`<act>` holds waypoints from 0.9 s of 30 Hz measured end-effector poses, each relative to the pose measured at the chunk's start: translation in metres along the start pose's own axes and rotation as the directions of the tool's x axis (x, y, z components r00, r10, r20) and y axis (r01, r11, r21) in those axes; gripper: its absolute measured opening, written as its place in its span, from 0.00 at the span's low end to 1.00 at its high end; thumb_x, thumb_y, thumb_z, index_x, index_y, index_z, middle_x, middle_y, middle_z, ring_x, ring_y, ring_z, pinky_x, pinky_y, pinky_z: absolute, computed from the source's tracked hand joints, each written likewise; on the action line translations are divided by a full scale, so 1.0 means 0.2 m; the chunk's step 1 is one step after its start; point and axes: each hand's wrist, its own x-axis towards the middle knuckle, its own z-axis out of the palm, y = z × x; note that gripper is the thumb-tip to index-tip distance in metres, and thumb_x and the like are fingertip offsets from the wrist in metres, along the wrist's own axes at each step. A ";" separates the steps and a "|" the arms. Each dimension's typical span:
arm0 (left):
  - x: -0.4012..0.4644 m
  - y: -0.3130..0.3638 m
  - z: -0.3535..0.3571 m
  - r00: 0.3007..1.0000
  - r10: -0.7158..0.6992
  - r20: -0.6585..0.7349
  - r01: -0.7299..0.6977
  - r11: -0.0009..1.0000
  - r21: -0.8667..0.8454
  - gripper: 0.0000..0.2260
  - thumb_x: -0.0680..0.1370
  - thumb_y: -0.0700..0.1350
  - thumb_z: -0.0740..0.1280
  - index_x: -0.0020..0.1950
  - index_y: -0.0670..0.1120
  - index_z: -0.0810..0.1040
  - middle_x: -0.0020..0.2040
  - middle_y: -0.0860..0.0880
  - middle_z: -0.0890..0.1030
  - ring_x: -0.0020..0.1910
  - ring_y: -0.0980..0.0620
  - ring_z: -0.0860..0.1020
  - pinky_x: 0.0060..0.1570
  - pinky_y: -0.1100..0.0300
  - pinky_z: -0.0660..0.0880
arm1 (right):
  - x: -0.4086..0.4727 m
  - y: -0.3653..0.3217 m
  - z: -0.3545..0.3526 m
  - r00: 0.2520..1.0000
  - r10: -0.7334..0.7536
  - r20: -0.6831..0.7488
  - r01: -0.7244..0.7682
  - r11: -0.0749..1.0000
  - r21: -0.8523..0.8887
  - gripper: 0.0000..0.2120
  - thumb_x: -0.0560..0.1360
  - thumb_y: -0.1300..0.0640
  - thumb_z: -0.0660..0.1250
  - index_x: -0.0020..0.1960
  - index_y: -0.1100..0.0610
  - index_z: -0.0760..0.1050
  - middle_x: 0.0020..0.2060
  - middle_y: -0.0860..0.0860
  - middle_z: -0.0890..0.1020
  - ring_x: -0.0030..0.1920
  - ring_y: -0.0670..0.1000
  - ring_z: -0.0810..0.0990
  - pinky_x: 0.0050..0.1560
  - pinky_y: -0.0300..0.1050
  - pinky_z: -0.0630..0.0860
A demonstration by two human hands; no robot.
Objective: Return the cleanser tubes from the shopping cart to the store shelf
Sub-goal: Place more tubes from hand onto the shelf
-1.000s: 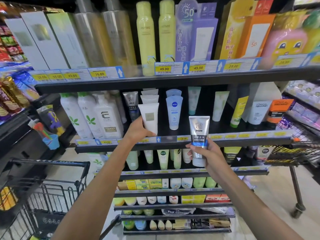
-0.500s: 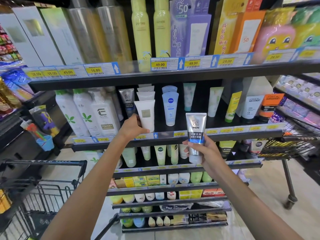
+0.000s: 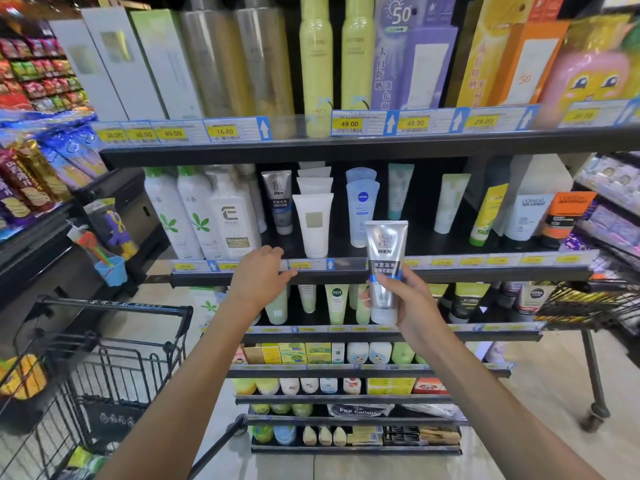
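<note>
Head view, left hand [image 3: 258, 275] off white tube [image 3: 313, 223] (now shelved), right hand [image 3: 403, 299] unchanged

A shop: price-tagged shelves [image 3: 346, 147] of toiletries, a cart [image 3: 114, 341].

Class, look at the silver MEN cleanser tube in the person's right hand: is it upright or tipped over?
Upright. The silver MEN tube stands cap down, flat crimped end up, its label reading level, gripped low by the right hand.

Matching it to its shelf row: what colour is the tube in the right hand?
Silver tube with a blue band, head view.
</note>
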 end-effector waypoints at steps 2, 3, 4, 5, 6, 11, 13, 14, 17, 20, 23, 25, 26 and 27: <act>-0.03 -0.04 0.02 0.998 0.016 -0.059 -0.014 0.999 0.034 0.20 0.81 0.58 0.68 0.63 0.43 0.79 0.54 0.44 0.81 0.54 0.43 0.79 0.53 0.48 0.77 | 0.02 -0.02 0.07 0.999 -0.014 0.034 0.016 0.998 -0.060 0.17 0.78 0.63 0.70 0.66 0.56 0.78 0.53 0.56 0.86 0.52 0.61 0.85 0.61 0.61 0.79; -0.05 -0.06 0.02 0.997 0.014 -0.074 -0.012 0.999 0.032 0.20 0.81 0.57 0.68 0.63 0.42 0.79 0.55 0.43 0.81 0.55 0.42 0.79 0.54 0.47 0.77 | 0.04 -0.03 0.12 0.998 -0.026 0.048 0.031 0.994 -0.106 0.17 0.78 0.63 0.71 0.66 0.55 0.78 0.55 0.56 0.86 0.55 0.62 0.85 0.64 0.62 0.78; -0.07 -0.08 0.03 0.996 0.008 -0.090 -0.007 1.000 0.017 0.21 0.81 0.55 0.69 0.65 0.41 0.79 0.57 0.42 0.81 0.57 0.41 0.79 0.56 0.46 0.77 | 0.06 -0.04 0.16 0.998 -0.042 0.054 0.050 0.986 -0.158 0.18 0.77 0.63 0.72 0.65 0.53 0.79 0.56 0.55 0.86 0.58 0.61 0.84 0.65 0.64 0.77; -0.08 -0.09 0.03 0.995 -0.004 -0.104 0.004 1.000 -0.002 0.22 0.81 0.54 0.69 0.67 0.40 0.78 0.60 0.41 0.81 0.60 0.40 0.78 0.59 0.46 0.76 | 0.08 -0.05 0.20 0.997 -0.057 0.056 0.067 0.975 -0.210 0.19 0.76 0.63 0.74 0.65 0.51 0.79 0.56 0.53 0.86 0.59 0.59 0.84 0.66 0.64 0.76; -0.10 -0.11 0.03 0.993 -0.021 -0.114 0.019 1.000 -0.016 0.23 0.81 0.53 0.69 0.69 0.40 0.76 0.62 0.41 0.80 0.62 0.39 0.77 0.62 0.45 0.75 | 0.10 -0.07 0.25 0.996 -0.070 0.060 0.083 0.962 -0.259 0.20 0.75 0.63 0.75 0.64 0.50 0.79 0.56 0.51 0.86 0.60 0.56 0.84 0.66 0.63 0.77; -0.16 -0.22 0.00 0.990 -0.075 -0.118 0.072 0.997 -0.028 0.23 0.80 0.52 0.70 0.70 0.39 0.76 0.63 0.40 0.79 0.63 0.38 0.76 0.64 0.45 0.73 | 0.20 -0.11 0.46 0.992 -0.104 0.070 0.124 0.905 -0.408 0.19 0.74 0.59 0.78 0.62 0.48 0.78 0.55 0.47 0.86 0.57 0.48 0.84 0.65 0.58 0.78; -0.19 -0.27 -0.02 0.990 -0.089 -0.110 0.086 0.996 -0.036 0.23 0.80 0.51 0.71 0.69 0.38 0.76 0.63 0.39 0.79 0.64 0.37 0.75 0.65 0.45 0.73 | 0.24 -0.11 0.55 0.990 -0.121 0.070 0.140 0.893 -0.429 0.19 0.73 0.58 0.78 0.61 0.49 0.78 0.55 0.47 0.86 0.57 0.48 0.83 0.64 0.58 0.78; -0.19 -0.30 -0.03 0.990 -0.085 -0.111 0.082 0.996 -0.032 0.23 0.80 0.50 0.71 0.69 0.38 0.76 0.63 0.39 0.79 0.64 0.36 0.75 0.65 0.45 0.72 | 0.26 -0.11 0.59 0.989 -0.130 0.071 0.148 0.886 -0.439 0.19 0.72 0.58 0.79 0.60 0.49 0.78 0.55 0.47 0.85 0.57 0.49 0.83 0.64 0.59 0.78; -0.17 -0.39 -0.06 0.994 -0.068 -0.090 0.067 0.998 -0.012 0.22 0.80 0.51 0.70 0.69 0.39 0.76 0.62 0.40 0.79 0.63 0.37 0.74 0.64 0.45 0.71 | 0.33 -0.11 0.72 0.988 -0.143 0.058 0.154 0.863 -0.482 0.19 0.72 0.58 0.80 0.59 0.50 0.78 0.54 0.48 0.84 0.57 0.49 0.82 0.63 0.57 0.78; -0.14 -0.47 -0.05 0.995 -0.050 -0.090 0.051 0.999 0.014 0.21 0.81 0.54 0.69 0.68 0.41 0.77 0.61 0.42 0.80 0.61 0.39 0.76 0.62 0.47 0.73 | 0.38 -0.09 0.81 0.984 -0.173 0.028 0.161 0.829 -0.535 0.20 0.71 0.60 0.79 0.60 0.52 0.77 0.53 0.48 0.83 0.55 0.49 0.82 0.61 0.52 0.79; -0.12 -0.56 -0.03 0.995 0.037 -0.092 -0.035 0.999 0.025 0.21 0.80 0.54 0.70 0.68 0.42 0.77 0.59 0.43 0.81 0.58 0.40 0.77 0.60 0.46 0.74 | 0.44 -0.06 0.90 0.975 -0.223 -0.003 0.185 0.815 -0.549 0.20 0.70 0.64 0.79 0.58 0.54 0.77 0.51 0.48 0.84 0.53 0.48 0.82 0.55 0.44 0.79; -0.10 -0.63 -0.02 0.993 0.098 -0.071 -0.096 0.995 0.035 0.21 0.80 0.53 0.71 0.68 0.43 0.77 0.59 0.43 0.81 0.59 0.40 0.78 0.61 0.46 0.74 | 0.49 -0.02 0.95 0.966 -0.252 -0.051 0.184 0.814 -0.551 0.21 0.70 0.66 0.79 0.58 0.56 0.77 0.51 0.49 0.85 0.53 0.48 0.83 0.54 0.43 0.79; -0.10 -0.66 -0.01 0.990 0.122 -0.067 -0.120 0.992 0.036 0.22 0.79 0.52 0.71 0.69 0.43 0.76 0.59 0.42 0.81 0.59 0.39 0.78 0.61 0.46 0.74 | 0.52 0.01 0.97 0.961 -0.266 -0.068 0.183 0.805 -0.564 0.21 0.70 0.66 0.79 0.58 0.56 0.76 0.52 0.48 0.85 0.53 0.48 0.83 0.55 0.43 0.79; -0.09 -0.68 -0.01 0.987 0.147 -0.070 -0.145 0.989 0.043 0.22 0.79 0.51 0.72 0.69 0.42 0.77 0.59 0.42 0.81 0.59 0.39 0.78 0.61 0.46 0.75 | 0.54 0.04 0.99 0.957 -0.278 -0.079 0.182 0.792 -0.583 0.21 0.70 0.66 0.79 0.58 0.54 0.76 0.52 0.47 0.84 0.53 0.48 0.83 0.56 0.45 0.79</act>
